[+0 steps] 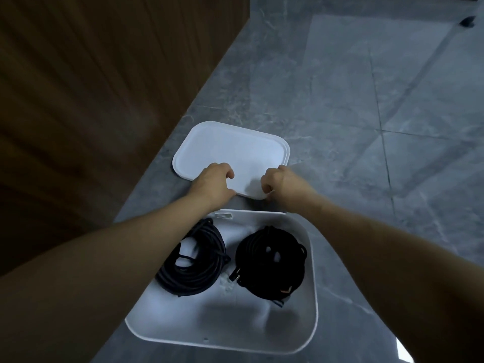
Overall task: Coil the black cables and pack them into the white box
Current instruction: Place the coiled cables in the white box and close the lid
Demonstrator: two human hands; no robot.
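Note:
An open white box (pixel 313 284) stands on the grey floor close to me. Two coiled black cables lie inside it: a looser coil (pixel 195 260) on the left and a tighter coil (pixel 271 260) on the right. Just beyond the box lies its white lid (pixel 230 150), flat on the floor. My left hand (pixel 212 183) grips the lid's near edge with curled fingers. My right hand (pixel 279 180) grips the same edge a little to the right, fingers curled over it.
A dark wooden wall panel (pixel 91 100) rises along the left, close to the lid and box. Grey marble floor tiles (pixel 366 113) stretch away to the right and far side. A small dark object (pixel 467 21) sits at the far top right.

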